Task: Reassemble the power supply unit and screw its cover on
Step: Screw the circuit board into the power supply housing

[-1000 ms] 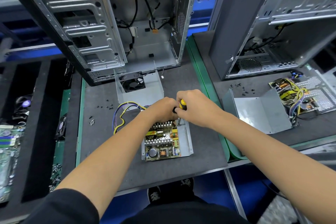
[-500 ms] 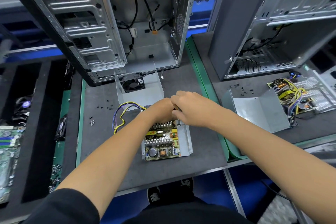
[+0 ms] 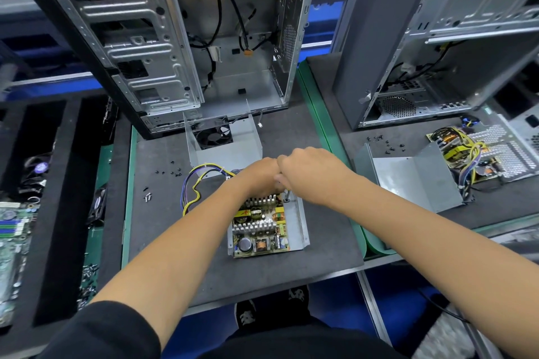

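The power supply's circuit board (image 3: 259, 227), with heatsinks and yellow parts, lies in its open metal base (image 3: 299, 221) on the dark mat. My right hand (image 3: 309, 175) is curled round a screwdriver whose handle is hidden; its metal shaft (image 3: 287, 197) stands on the base's far right corner. My left hand (image 3: 259, 178) is curled against the right hand over the board's far edge; what it holds is hidden. The unit's cover (image 3: 224, 140) with a black fan stands behind, and its wire bundle (image 3: 198, 181) loops to the left.
An open computer case (image 3: 180, 38) stands at the back, a second case (image 3: 437, 38) to the right. Loose screws (image 3: 169, 172) lie left of the wires. Another cover (image 3: 411, 181) and opened power supply (image 3: 478, 154) sit on the right mat. A motherboard (image 3: 11, 230) lies far left.
My right hand has rotated over the screwdriver, so the yellow and black handle seen a second ago is now covered. Both hands stay at the same corner of the unit.
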Tool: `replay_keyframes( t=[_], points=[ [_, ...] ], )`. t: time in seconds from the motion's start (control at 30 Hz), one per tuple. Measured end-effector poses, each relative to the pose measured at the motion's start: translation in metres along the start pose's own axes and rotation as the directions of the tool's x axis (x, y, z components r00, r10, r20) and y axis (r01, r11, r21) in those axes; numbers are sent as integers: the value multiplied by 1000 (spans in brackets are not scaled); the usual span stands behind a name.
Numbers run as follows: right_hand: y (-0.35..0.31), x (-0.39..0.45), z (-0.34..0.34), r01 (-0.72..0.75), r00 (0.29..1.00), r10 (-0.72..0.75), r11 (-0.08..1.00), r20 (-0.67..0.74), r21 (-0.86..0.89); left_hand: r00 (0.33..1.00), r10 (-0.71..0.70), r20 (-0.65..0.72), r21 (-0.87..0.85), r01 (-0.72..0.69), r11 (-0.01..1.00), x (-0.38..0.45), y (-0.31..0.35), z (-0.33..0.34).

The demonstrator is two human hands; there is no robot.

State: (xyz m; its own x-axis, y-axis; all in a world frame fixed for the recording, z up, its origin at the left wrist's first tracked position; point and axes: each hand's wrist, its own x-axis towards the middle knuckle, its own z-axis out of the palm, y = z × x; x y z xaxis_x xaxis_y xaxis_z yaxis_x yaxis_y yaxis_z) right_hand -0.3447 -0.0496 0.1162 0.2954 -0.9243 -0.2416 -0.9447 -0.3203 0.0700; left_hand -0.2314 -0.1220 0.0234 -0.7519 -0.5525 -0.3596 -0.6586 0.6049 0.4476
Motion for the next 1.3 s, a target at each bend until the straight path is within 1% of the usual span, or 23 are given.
replay_keyframes(
  t=[0.03, 0.1, 0.17, 0.3, 0.43, 0.47, 0.53, 0.57, 0.63, 0.7, 0.8, 0.87, 0.9, 1.0, 1.03, 1.07, 1.13, 1.23, 1.27, 1.3],
  points=[
    [-1, -1, -1, 8, 1000, -8, 1000, 8, 13, 1000, 9, -6, -7, -9, 1000, 0, -1, 0],
    [-2, -1, -6, 49, 995, -59, 992, 83, 117, 999, 15, -32, -36, -16, 999, 0, -2, 2],
    [-2, -1, -10, 71, 983, -98, 983, 153, 169, 999, -18, -43, -48, 16, 999, 1, -3, 3],
    [-4, -1, -14, 25, 991, -34, 997, 133, 68, 999, -23, -34, -38, 22, 999, 3, -5, 5],
    [-4, 1, -10, 16, 999, -11, 995, 53, -96, 999, -22, -36, -48, 21, 999, 3, -6, 6],
    [-2, 1, -10, 14, 999, -9, 996, 52, -93, 999, -8, -35, -34, 7, 999, 2, -5, 5],
    [1, -1, -12, 32, 992, -34, 999, 122, 15, 999, 13, -49, -23, -14, 1000, 2, -5, 5],
    [2, -2, -13, 57, 985, -68, 995, 157, 76, 998, 8, -55, -27, -9, 1000, 2, -5, 5],
    [-1, -3, -14, 81, 980, -99, 991, 170, 109, 999, -12, -47, -17, 11, 1000, 3, -6, 6],
    [-4, -2, -15, 29, 991, -40, 995, 130, 92, 999, -6, -36, -17, 5, 1000, 4, -7, 7],
    [-10, -1, -17, -62, 994, 62, 998, 90, -3, 999, -6, -34, -77, 3, 997, 4, -8, 7],
    [-11, -2, -15, -51, 995, 55, 997, 78, -58, 999, -16, -37, -92, 12, 996, 3, -7, 6],
    [-10, -3, -13, -32, 996, 35, 999, 87, -37, 999, -8, -39, -81, 5, 997, 2, -6, 6],
    [-7, -1, -12, 31, 983, -62, 984, 175, 175, 999, -7, -48, -65, 4, 998, 1, -3, 4],
    [-6, 0, -14, 36, 977, -77, 979, 198, 203, 999, -19, -41, -51, 17, 999, 1, -3, 4],
    [-6, 1, -16, 29, 978, -69, 980, 199, 196, 999, -31, -29, -36, 30, 999, 1, -3, 3],
    [-7, 3, -18, -7, 990, -14, 989, 143, 148, 999, -30, -17, -46, 29, 999, 0, -2, 3],
    [-11, 5, -17, -12, 999, 15, 998, 51, -55, 999, -37, -26, -98, 34, 995, 0, -3, 2],
    [-11, 5, -15, -9, 1000, 12, 994, 29, -108, 999, -42, -26, -105, 39, 994, 0, -3, 3],
    [-10, 4, -13, -5, 1000, 7, 993, 11, -121, 999, -44, -27, -105, 41, 994, 1, -2, 3]
  ],
)
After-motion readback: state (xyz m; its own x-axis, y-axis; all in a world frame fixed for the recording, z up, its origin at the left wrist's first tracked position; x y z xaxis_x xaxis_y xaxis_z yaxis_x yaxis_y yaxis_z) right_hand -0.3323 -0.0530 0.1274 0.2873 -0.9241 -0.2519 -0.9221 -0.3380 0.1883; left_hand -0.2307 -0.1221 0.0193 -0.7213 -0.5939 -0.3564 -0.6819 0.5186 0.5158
